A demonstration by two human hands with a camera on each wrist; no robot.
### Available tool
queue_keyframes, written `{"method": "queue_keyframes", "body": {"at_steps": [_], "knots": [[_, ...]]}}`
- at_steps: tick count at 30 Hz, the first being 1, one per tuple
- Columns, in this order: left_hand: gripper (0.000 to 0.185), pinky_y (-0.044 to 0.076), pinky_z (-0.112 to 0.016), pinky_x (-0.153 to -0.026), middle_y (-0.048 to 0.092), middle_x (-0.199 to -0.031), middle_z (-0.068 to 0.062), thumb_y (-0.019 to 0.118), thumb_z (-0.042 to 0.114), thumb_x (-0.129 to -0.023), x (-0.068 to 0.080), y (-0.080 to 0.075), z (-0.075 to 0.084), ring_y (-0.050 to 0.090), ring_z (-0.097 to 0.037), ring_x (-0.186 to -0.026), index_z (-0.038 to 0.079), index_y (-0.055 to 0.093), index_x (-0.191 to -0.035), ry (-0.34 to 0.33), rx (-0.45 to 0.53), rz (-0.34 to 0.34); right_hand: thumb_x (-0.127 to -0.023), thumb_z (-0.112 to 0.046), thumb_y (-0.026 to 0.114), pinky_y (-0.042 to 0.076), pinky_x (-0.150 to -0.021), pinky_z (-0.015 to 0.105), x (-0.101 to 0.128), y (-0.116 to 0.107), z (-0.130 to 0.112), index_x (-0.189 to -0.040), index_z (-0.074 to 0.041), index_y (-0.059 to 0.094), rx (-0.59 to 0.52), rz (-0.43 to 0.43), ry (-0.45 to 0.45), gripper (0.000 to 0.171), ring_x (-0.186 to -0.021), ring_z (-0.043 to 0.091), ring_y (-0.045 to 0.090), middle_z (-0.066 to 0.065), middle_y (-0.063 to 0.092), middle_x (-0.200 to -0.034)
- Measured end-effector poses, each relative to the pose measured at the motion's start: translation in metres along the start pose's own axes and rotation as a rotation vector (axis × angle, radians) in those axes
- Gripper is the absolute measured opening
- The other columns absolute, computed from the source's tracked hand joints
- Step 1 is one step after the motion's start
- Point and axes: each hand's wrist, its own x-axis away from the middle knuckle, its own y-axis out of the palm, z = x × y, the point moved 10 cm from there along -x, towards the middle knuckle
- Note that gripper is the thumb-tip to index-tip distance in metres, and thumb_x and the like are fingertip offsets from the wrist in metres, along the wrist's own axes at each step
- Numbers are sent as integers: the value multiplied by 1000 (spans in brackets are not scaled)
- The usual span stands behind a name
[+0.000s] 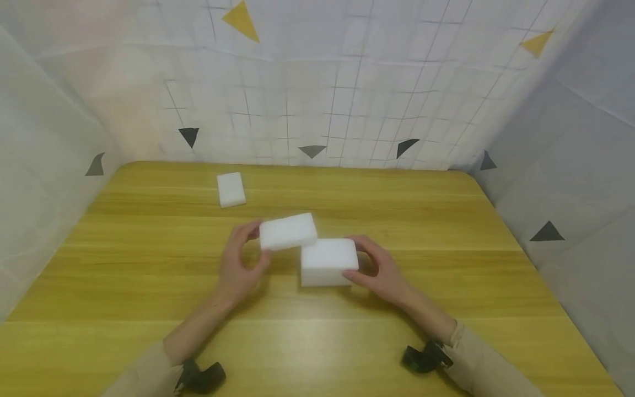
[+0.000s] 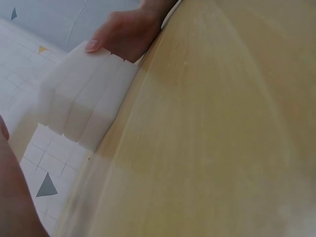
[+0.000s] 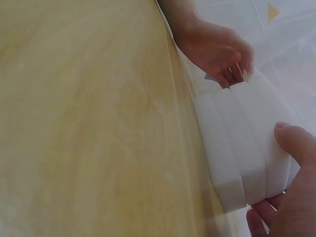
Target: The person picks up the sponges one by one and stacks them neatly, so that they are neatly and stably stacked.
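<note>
My left hand [image 1: 240, 264] pinches a white sponge block [image 1: 288, 231] between thumb and fingers, tilted a little. The block's right end overlaps the far left corner of a stack of white sponge blocks [image 1: 327, 267] on the table. My right hand [image 1: 384, 273] grips the stack's right side, thumb on the near face and fingers behind. In the right wrist view the layers of the stack [image 3: 229, 143] show flat on one another, with the right thumb [image 3: 291, 136] pressed against an upper layer. A single white block [image 1: 231, 190] lies farther back on the left.
The wooden table [image 1: 317, 342] runs back to a white cloth wall [image 1: 307, 99] with grid lines and triangles. Cloth also hangs on the left and right sides. Both wrists wear black camera mounts [image 1: 424, 357].
</note>
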Motion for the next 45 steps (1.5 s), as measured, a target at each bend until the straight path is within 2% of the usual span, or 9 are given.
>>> {"method": "queue_keyframes", "body": {"at_steps": [3, 10, 20, 28, 37, 45], "knots": [[58, 45, -26, -102, 61, -122, -18, 69, 7, -80, 0, 6, 3, 56, -26, -108, -2, 56, -135, 21, 27, -22, -83, -2, 78, 41, -110, 53, 0, 0, -1, -136, -7, 55, 4, -2, -8, 58, -124, 15, 55, 7, 60, -134], [58, 47, -32, -102, 59, -124, -19, 66, 10, -81, 0, 16, 11, 56, -27, -110, -7, 53, -135, 53, 45, -67, -82, -1, 78, 42, -109, 49, 0, 0, -2, -136, -6, 55, 5, 4, -24, 59, -123, 17, 56, 8, 61, -133], [62, 45, -26, -103, 60, -124, -22, 69, 9, -75, 1, 19, 16, 58, -33, -108, -6, 55, -134, 105, 81, -61, -82, 0, 78, 43, -110, 42, 0, -1, -5, -135, -5, 56, 1, 6, -25, 58, -122, 16, 56, 8, 61, -132], [61, 46, -26, -103, 59, -126, -17, 69, 9, -79, 2, 21, 15, 57, -27, -112, -1, 55, -137, 70, 75, -88, -82, -3, 79, 43, -109, 36, 0, -1, -4, -135, -8, 57, 37, 12, -28, 58, -124, 16, 56, 6, 62, -132], [58, 47, -29, -102, 60, -124, -19, 71, 12, -78, 1, 23, 22, 58, -25, -112, -8, 56, -131, 100, 96, -78, -82, -3, 79, 43, -109, 36, 0, -1, -5, -135, -7, 57, 31, 10, -29, 58, -123, 15, 56, 6, 61, -132], [58, 49, -33, -99, 61, -122, -17, 72, 12, -78, 2, 31, 26, 58, -26, -110, -8, 57, -130, 125, 104, -99, -82, -2, 79, 43, -109, 42, 0, -1, -6, -135, -7, 57, 23, 10, -38, 57, -123, 17, 57, 6, 62, -131]]}}
